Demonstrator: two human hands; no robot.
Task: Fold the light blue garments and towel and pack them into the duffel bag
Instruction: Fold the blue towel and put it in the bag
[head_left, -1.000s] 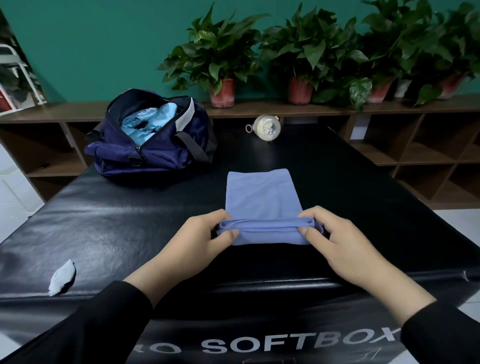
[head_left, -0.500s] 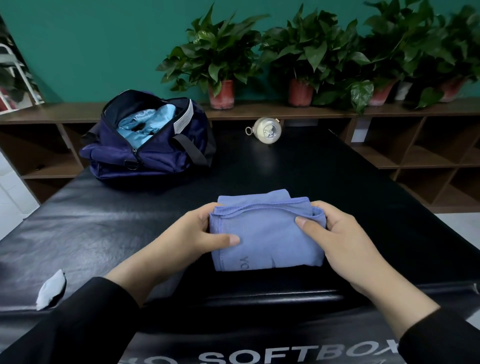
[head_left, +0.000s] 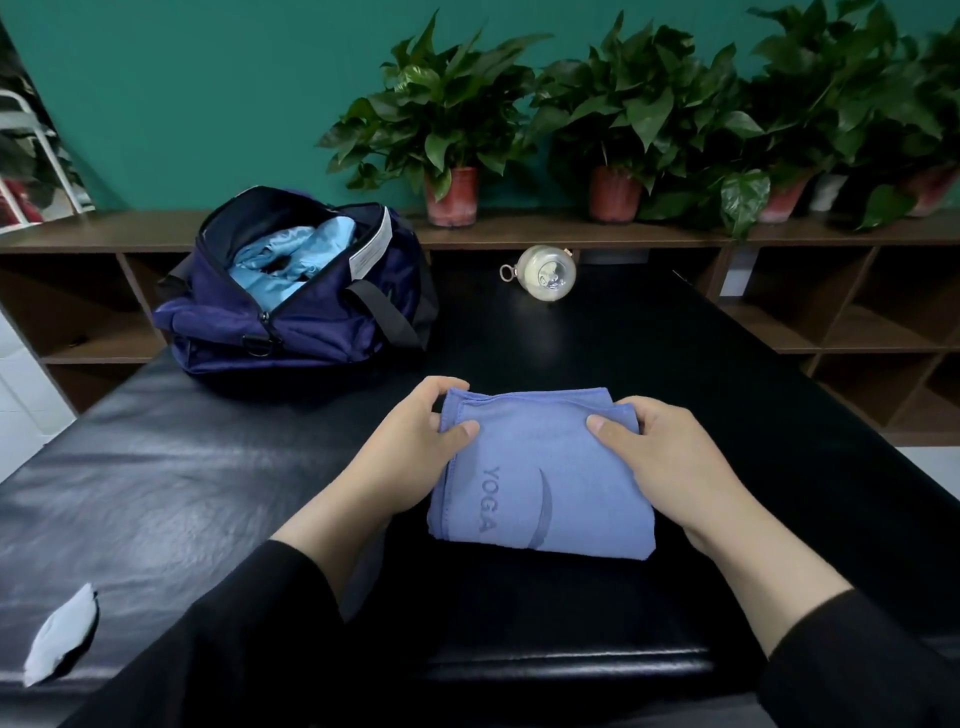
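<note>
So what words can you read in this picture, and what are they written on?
"YOGA": on the folded blue towel, running sideways beside a curved mark.
White label on the duffel bag: has print, too small to read.
Nothing else readable.

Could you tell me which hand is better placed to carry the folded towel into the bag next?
Probably the left hand: it grips the towel on the side nearer the open bag, which sits far left. The right hand would have to cross over.
</note>
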